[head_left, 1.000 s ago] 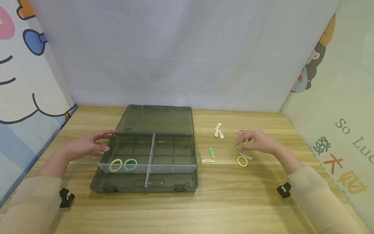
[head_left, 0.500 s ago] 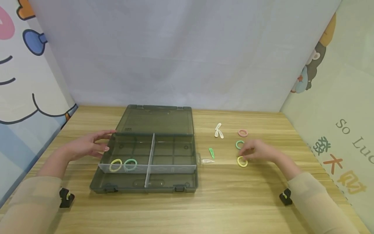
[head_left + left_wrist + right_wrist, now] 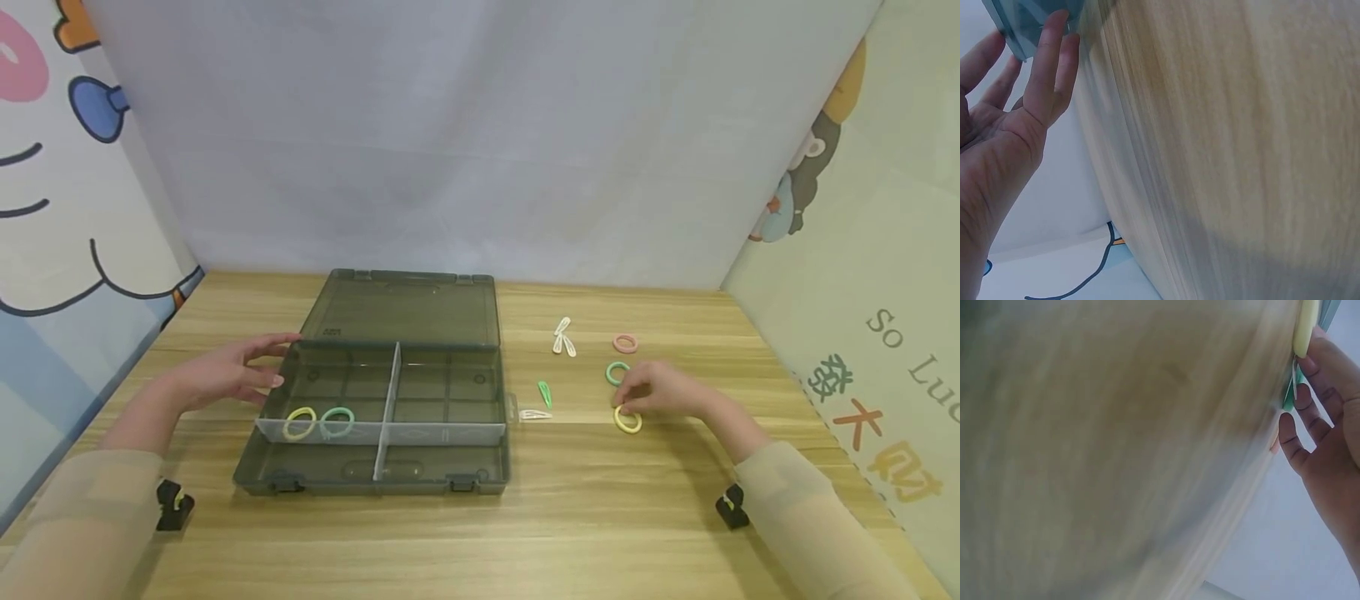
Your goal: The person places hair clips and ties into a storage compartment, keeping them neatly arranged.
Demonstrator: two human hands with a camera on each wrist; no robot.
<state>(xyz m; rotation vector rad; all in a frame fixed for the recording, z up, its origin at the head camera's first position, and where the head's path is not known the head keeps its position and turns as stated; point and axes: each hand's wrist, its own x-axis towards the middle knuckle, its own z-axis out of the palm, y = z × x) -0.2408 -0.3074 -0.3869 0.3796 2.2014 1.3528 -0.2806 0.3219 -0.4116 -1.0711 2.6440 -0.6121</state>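
My left hand (image 3: 228, 375) rests at the left side of a grey translucent divided box (image 3: 442, 479), fingers relaxed with their tips at its edge. In the left wrist view, the fingers lie alongside a corner of the box (image 3: 1032, 25). My right hand (image 3: 663, 390) pinches a yellow hair tie (image 3: 628, 423) between thumb and forefinger, low over the table. Just behind that hand lies a green hair tie (image 3: 617, 373), and farther back a pink one (image 3: 625, 343). In the right wrist view a thin white hair clip (image 3: 1294, 378) shows by the fingertips; the hand hides it in the head view.
A yellow hair tie (image 3: 300, 423) and a green hair tie (image 3: 337, 422) are in the box, whose lid (image 3: 408, 308) lies folded back. White snap clips (image 3: 562, 337), a green clip (image 3: 545, 394) and another white clip (image 3: 536, 414) lie right of the box.
My right hand has moved from the green hair tie toward me to the yellow one, which has shifted slightly. The left hand stays at the box.
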